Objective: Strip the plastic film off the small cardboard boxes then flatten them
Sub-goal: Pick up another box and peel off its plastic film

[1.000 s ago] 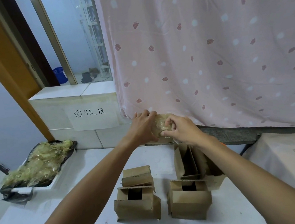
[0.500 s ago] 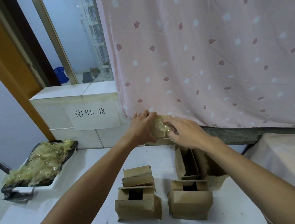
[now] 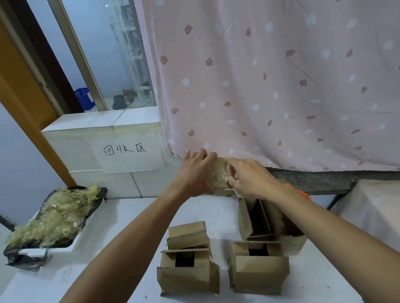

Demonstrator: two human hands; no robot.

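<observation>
Head view looks down two bare forearms to the far edge of the counter (image 3: pixel 119 231), where both hands meet just under the hem of a pink curtain (image 3: pixel 285 83). The left hand (image 3: pixel 196 173) has its grip clamped round a small box (image 3: pixel 219 165), fingers curled over its top. The right hand (image 3: pixel 247 178) has its grip pinched together on the clear film (image 3: pixel 220 177) that wrinkles across the box's front. Whether the box touches the counter cannot be told. Nearer the person stand four bare boxes (image 3: pixel 188 275), flaps open, two in front and two behind. Well to the left, a white tray (image 3: pixel 74 244) lined with black plastic holds a heap of film scraps (image 3: pixel 52 217). A handwritten sign (image 3: pixel 126 153) hangs on the tiled wall beside the curtain.
</observation>
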